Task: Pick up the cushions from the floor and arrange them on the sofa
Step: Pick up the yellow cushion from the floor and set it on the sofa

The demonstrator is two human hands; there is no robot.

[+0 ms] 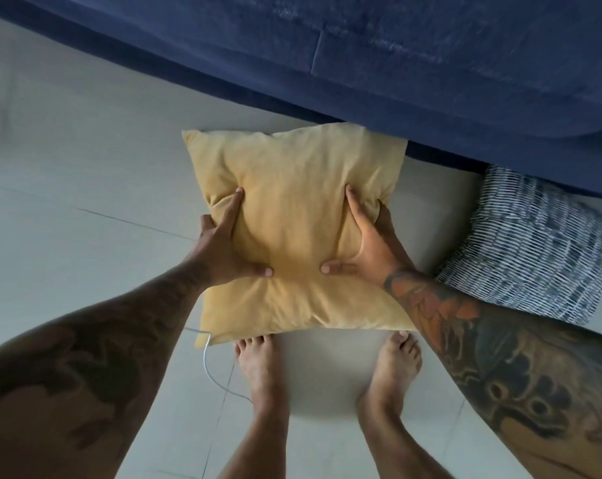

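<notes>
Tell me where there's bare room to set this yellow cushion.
Sofa seat is bare all across. Floor left of the yellow cushion is open. Right side is crowded: patterned cushion against the sofa base; cable near the feet.

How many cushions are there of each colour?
Yellow cushion: 1, held by the left hand and the right hand.
Blue-and-white patterned cushion: 1, on the floor by the blue sofa.
Total: 2 cushions.
</notes>
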